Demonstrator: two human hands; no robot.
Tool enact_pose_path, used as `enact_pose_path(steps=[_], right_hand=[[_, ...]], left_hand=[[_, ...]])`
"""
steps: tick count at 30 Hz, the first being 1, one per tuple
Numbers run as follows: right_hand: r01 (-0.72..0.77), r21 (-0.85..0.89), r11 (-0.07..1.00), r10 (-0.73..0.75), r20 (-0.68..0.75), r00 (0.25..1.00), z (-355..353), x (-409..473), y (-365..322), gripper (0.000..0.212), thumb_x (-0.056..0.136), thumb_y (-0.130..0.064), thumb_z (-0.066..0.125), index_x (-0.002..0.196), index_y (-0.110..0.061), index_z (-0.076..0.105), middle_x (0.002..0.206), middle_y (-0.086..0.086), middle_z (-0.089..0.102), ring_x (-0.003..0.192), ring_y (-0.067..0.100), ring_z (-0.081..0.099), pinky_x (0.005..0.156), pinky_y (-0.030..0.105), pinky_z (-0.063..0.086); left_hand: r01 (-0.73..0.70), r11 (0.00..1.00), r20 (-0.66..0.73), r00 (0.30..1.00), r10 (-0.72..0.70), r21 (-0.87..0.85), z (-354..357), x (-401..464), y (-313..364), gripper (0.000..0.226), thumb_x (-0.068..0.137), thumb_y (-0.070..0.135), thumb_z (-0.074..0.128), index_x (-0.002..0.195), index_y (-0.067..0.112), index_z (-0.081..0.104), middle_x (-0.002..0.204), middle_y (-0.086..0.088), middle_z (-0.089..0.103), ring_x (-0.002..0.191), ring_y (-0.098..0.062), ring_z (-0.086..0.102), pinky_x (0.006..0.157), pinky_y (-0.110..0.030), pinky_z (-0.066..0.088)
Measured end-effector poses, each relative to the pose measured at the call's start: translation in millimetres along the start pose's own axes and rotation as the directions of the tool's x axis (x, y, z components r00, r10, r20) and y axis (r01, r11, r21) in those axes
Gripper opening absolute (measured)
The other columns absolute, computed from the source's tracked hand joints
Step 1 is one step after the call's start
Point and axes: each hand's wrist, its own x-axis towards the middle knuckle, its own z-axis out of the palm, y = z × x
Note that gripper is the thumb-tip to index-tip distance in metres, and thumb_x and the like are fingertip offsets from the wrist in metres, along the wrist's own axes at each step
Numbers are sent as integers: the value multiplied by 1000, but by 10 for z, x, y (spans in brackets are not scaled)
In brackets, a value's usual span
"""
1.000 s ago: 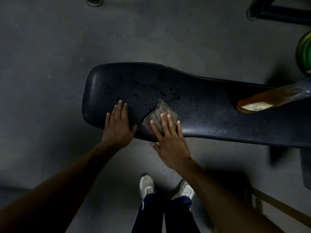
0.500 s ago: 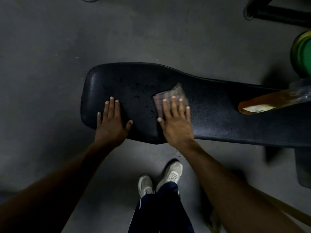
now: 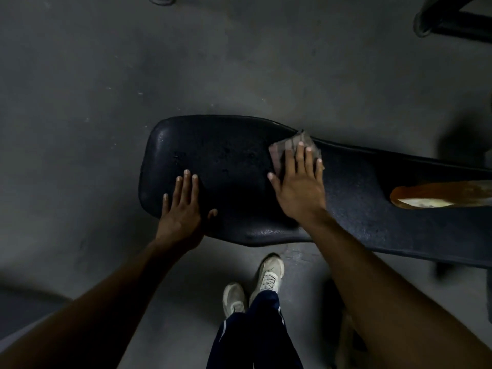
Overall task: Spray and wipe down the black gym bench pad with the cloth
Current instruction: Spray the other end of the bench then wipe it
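While your left hand (image 3: 183, 209) is just flat and empty on the wide end of the bench pad (image 3: 234, 161), your right hand (image 3: 298, 187) is pressing the cloth (image 3: 282, 150) flat under its fingers at the far edge. Pad's long axis runs off right of that grip, toward the bottle (image 3: 439, 194), so the right hand's closer.

no readable text, labels, brands or numbers anywhere

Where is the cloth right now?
The cloth lies under the right hand's fingertips at the bench pad's far edge, right of the left hand.
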Motion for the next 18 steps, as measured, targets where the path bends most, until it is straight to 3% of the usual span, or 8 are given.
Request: enact_pose_path(steps=[4, 11, 14, 18], right_hand=[[123, 16, 992, -123, -29, 992, -18, 305, -298, 80, 108, -61, 23, 168, -16, -3, 177, 13, -6, 163, 37, -8, 130, 58, -4], [425, -93, 900, -428, -7, 904, 235, -208, -469, 81, 103, -63, 29, 169, -19, 10, 178, 8, 4, 164, 34, 3, 131, 57, 7], [435, -115, 893, -434, 35, 900, 251, -402, -231, 79, 103, -62, 25, 169, -21, 12, 178, 5, 8, 164, 28, 8, 131, 51, 16], [326, -128, 937, -326, 22, 945, 83, -218, -83, 71, 107, -56, 22, 169, -24, 9, 177, 5, 9, 164, 25, 12, 129, 50, 20]], left_hand=[[10, 1000, -17, 1000, -10, 28, 40, 29, 2, 89, 98, 63, 30, 155, 21, -24, 161, 2, -35, 149, -16, -30, 124, -51, -3], [4, 998, -72, 997, 1, 62, 86, 11, -32, 88, 98, 65, 27, 158, 20, -18, 164, 2, -30, 151, -17, -27, 124, -49, -2], [8, 999, -66, 998, -5, 45, 63, 0, -16, 87, 97, 64, 27, 158, 20, -18, 164, 2, -29, 151, -17, -26, 124, -48, -3], [11, 1000, -65, 998, -9, 17, 62, -1, -6, 87, 98, 64, 27, 157, 21, -19, 163, 3, -31, 150, -16, -27, 124, -48, -5]])
